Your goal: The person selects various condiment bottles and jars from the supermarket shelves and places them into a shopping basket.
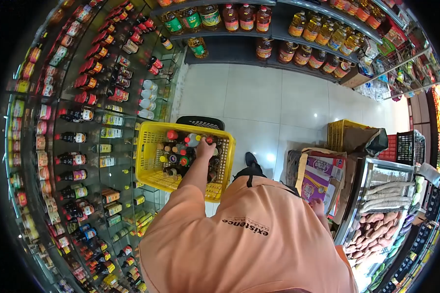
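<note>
A yellow plastic basket (pixel 149 171) stands on the floor beside the glass shelves, filled with several upright bottles, many dark, with red, yellow or green caps. My left hand (pixel 205 149) reaches into its far part, fingers closed around the top of a red-capped bottle (pixel 209 139). Next to that hand is a clear-whitish bottle (pixel 192 140). My right hand (pixel 318 205) hangs low at my right side near a purple and white printed carton (pixel 320 178). Its fingers show only in part, and I cannot see whether they touch the carton.
Glass shelves (pixel 98 161) of sauce bottles and jars line the left. Oil bottles (pixel 303 29) fill the far shelves. To the right stand another yellow basket (pixel 336 136), a red crate (pixel 388 149) and a vegetable display (pixel 376 210). A black object (pixel 200 122) lies behind the near basket.
</note>
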Tool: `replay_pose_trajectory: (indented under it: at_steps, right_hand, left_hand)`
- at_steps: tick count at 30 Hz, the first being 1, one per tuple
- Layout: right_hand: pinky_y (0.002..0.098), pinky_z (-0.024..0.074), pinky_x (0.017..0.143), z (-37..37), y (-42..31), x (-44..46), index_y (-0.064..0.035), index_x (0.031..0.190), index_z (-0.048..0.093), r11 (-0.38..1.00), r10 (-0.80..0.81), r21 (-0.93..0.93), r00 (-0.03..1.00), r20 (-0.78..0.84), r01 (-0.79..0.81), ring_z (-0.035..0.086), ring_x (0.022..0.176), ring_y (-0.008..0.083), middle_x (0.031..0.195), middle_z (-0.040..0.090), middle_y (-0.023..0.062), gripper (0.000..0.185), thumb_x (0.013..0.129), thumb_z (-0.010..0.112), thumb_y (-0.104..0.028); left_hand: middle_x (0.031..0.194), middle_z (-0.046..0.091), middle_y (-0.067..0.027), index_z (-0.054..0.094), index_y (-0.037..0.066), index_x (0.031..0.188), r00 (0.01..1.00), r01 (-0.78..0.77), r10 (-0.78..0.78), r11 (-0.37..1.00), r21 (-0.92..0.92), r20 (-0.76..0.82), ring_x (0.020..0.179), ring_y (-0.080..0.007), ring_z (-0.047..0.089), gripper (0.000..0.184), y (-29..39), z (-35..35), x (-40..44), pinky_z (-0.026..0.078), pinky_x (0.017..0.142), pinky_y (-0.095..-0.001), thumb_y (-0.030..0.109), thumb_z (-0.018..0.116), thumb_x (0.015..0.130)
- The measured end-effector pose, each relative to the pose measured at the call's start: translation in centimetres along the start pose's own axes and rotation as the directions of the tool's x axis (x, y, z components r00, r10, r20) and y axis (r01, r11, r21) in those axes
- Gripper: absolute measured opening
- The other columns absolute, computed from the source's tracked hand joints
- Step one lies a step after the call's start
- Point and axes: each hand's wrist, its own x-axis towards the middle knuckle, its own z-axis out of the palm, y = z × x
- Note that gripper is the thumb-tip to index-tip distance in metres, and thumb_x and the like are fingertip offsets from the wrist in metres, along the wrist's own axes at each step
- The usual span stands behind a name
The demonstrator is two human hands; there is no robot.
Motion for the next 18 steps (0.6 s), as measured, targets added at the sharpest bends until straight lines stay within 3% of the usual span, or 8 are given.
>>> replay_pose_trajectory:
  at_steps: [3, 6, 7, 10, 14, 16, 17, 18]
  right_hand:
    - [0.0343, 0.0545, 0.051, 1.0, -4.7, 3.5, -0.0009, 0.116, 0.058, 0.991, -0.034, 0.13, 0.999, 0.041, 0.028, 0.067, 0.064, 0.021, 0.085, 0.067, 0.0103, 0.026, 0.092, 0.058, -0.012]
    - [0.0326, 0.0529, 0.06, 1.6, -6.0, 8.7, -0.0008, 0.109, 0.063, 0.91, -0.388, -0.094, 0.91, 0.145, 0.403, 0.064, 0.068, 0.0155, 0.084, 0.066, 0.0094, 0.022, 0.091, 0.059, -0.011]
    - [0.032, 0.0511, 0.061, 1.8, -10.3, 7.3, -0.0017, 0.106, 0.064, 0.97, -0.206, -0.095, 0.965, 0.161, 0.223, 0.062, 0.069, 0.0134, 0.083, 0.065, 0.0084, 0.018, 0.091, 0.061, -0.012]
    - [0.0338, 0.0498, 0.058, 1.3, -15.2, 9.6, -0.0036, 0.107, 0.065, 0.988, -0.149, 0.072, 0.953, 0.262, 0.134, 0.063, 0.068, 0.015, 0.081, 0.065, 0.0065, 0.019, 0.09, 0.063, -0.01]
    - [0.0331, 0.0492, 0.054, 0.3, -20.6, 14.8, -0.0043, 0.106, 0.064, 0.965, -0.096, -0.206, 0.949, 0.299, 0.163, 0.064, 0.066, 0.0161, 0.082, 0.067, 0.0078, 0.018, 0.088, 0.063, -0.006]
    - [0.0325, 0.051, 0.055, -0.3, -21.8, 19.4, -0.0043, 0.109, 0.063, 0.864, -0.245, -0.306, 0.864, 0.44, 0.4, 0.066, 0.067, 0.0177, 0.085, 0.07, 0.0097, 0.021, 0.089, 0.062, -0.009]
    - [0.0329, 0.0541, 0.061, -0.8, -22.9, 22.5, -0.0042, 0.116, 0.062, 0.556, -0.272, -0.601, 0.809, 0.521, 0.574, 0.068, 0.07, 0.02, 0.089, 0.072, 0.0111, 0.029, 0.088, 0.063, -0.011]
    - [0.0329, 0.0541, 0.061, -1.3, -23.9, 25.3, -0.0042, 0.116, 0.062, 0.539, -0.275, -0.597, 0.794, 0.542, 0.594, 0.068, 0.07, 0.02, 0.089, 0.072, 0.0111, 0.029, 0.088, 0.063, -0.011]
  left_hand:
    - [0.127, 0.066, -0.0161, 0.057, 0.007, 0.131, 0.993, 0.032, -0.043, 0.994, 0.103, 0.113, 0.12, -0.0342, 0.061, 0.067, 0.7, 0.1, 1.5, 0.046, 0.103, -0.0441, 0.044, 0.075, 0.079]
    - [0.125, 0.067, -0.0155, 0.056, 0.008, 0.133, 0.989, 0.092, -0.095, 0.995, 0.033, 0.109, 0.119, -0.0336, 0.062, 0.068, -1.7, 3.9, 4.5, 0.046, 0.103, -0.0436, 0.044, 0.076, 0.079]
    - [0.126, 0.066, -0.0153, 0.055, 0.008, 0.134, 0.99, 0.092, -0.091, 0.996, -0.002, 0.105, 0.119, -0.0346, 0.062, 0.067, -2.1, 4.4, 4.9, 0.047, 0.102, -0.0433, 0.042, 0.077, 0.08]
    - [0.125, 0.066, -0.0164, 0.057, 0.007, 0.131, 0.989, 0.133, -0.129, 0.989, -0.059, 0.073, 0.118, -0.035, 0.062, 0.062, -1.6, 4.0, 4.3, 0.048, 0.1, -0.044, 0.039, 0.076, 0.082]
    - [0.104, 0.07, -0.0155, 0.066, 0.004, 0.101, 0.974, 0.123, -0.15, 0.979, -0.162, -0.169, 0.103, -0.0352, 0.066, 0.038, -2.8, 6.0, 4.2, 0.051, 0.09, -0.0465, 0.033, 0.078, 0.079]
    - [0.1, 0.071, -0.0162, 0.067, 0.007, 0.103, 0.961, 0.081, -0.092, 0.995, -0.051, -0.261, 0.101, -0.0367, 0.066, 0.035, -1.9, 5.5, 3.0, 0.051, 0.088, -0.0471, 0.032, 0.077, 0.081]
    - [0.1, 0.071, -0.0162, 0.067, 0.007, 0.103, 0.954, 0.105, -0.118, 0.993, -0.063, -0.276, 0.101, -0.0367, 0.066, 0.035, -0.4, 4.1, 1.7, 0.051, 0.088, -0.0471, 0.032, 0.077, 0.081]
    - [0.102, 0.071, -0.0185, 0.065, 0.008, 0.11, 0.951, 0.127, -0.157, 0.984, -0.125, -0.265, 0.101, -0.0379, 0.067, 0.039, 1.1, 2.6, 0.4, 0.052, 0.087, -0.0486, 0.034, 0.075, 0.083]
